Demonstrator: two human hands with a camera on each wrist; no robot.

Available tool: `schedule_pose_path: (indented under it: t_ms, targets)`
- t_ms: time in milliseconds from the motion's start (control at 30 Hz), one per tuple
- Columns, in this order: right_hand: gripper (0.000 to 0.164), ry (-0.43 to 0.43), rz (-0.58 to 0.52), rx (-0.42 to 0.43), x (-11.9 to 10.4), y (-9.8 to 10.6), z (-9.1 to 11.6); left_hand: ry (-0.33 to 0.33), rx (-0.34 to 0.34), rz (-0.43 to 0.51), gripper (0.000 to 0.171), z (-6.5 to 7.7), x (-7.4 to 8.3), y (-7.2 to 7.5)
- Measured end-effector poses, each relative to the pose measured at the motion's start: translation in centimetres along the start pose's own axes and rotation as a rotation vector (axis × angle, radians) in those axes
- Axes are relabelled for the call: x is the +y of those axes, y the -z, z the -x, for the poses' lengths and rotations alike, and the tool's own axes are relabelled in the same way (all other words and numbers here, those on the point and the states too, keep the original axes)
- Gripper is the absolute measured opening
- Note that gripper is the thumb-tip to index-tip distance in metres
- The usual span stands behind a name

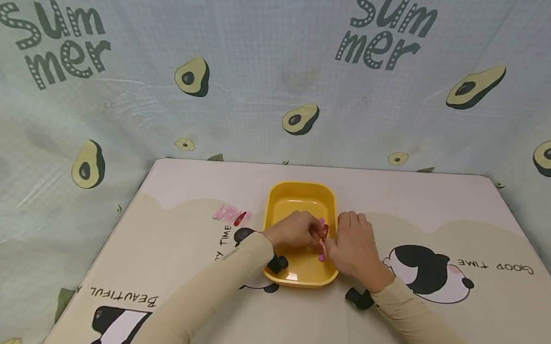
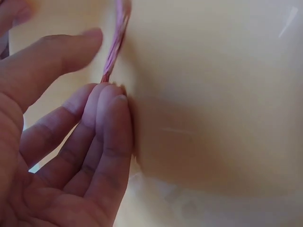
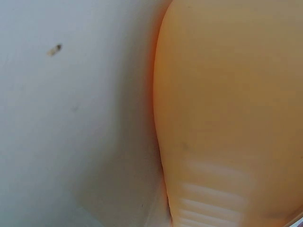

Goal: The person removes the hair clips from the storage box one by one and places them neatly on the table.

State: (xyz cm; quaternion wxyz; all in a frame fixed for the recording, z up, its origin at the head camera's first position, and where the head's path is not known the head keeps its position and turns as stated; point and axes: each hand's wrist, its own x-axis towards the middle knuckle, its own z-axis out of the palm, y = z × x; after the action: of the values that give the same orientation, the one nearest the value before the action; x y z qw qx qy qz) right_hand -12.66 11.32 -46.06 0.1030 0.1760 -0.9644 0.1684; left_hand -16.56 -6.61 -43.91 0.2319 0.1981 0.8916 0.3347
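Inside the yellow tray (image 1: 296,276), my left hand (image 1: 296,229) holds a thin pink-and-red twisted strand (image 2: 113,49) at its fingertips. In the left wrist view, the thumb (image 2: 78,52) stands apart from the strand, while the other fingers (image 2: 116,113) bunch at its lower end. Pink pieces (image 1: 321,257) of it show between the two hands in the head view. My right hand (image 1: 354,247) lies over the tray's right rim, its thumb side right at the strand. Its fingertips are hidden, and I cannot tell whether they grip anything.
Left of the tray, a patch of slim pink pieces (image 1: 225,213) lies on the table with a small red oval piece (image 1: 240,218) beside it. The table cover (image 1: 438,334) has printed dogs and lettering. A cloth with avocado prints (image 1: 301,120) hangs behind.
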Motion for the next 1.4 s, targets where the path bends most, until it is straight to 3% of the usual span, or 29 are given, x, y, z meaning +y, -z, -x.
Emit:
schedule_pose_path:
  t_ms: [233, 467, 1400]
  targets:
    - [0.028, -0.003, -0.001, 0.0, -0.03, 0.07, -0.01, -0.046, 0.024, -0.06, 0.023, 0.09, 0.25, -0.46]
    - [0.026, 0.004, -0.001, 0.008, -0.01, 0.07, -0.05, -0.085, 0.044, -0.143, 0.016, 0.02, 0.29, -0.64]
    - [0.031, -0.007, 0.008, -0.015, -0.04, 0.14, 0.07, -0.116, 0.039, -0.137, 0.008, 0.15, 0.58, -0.35]
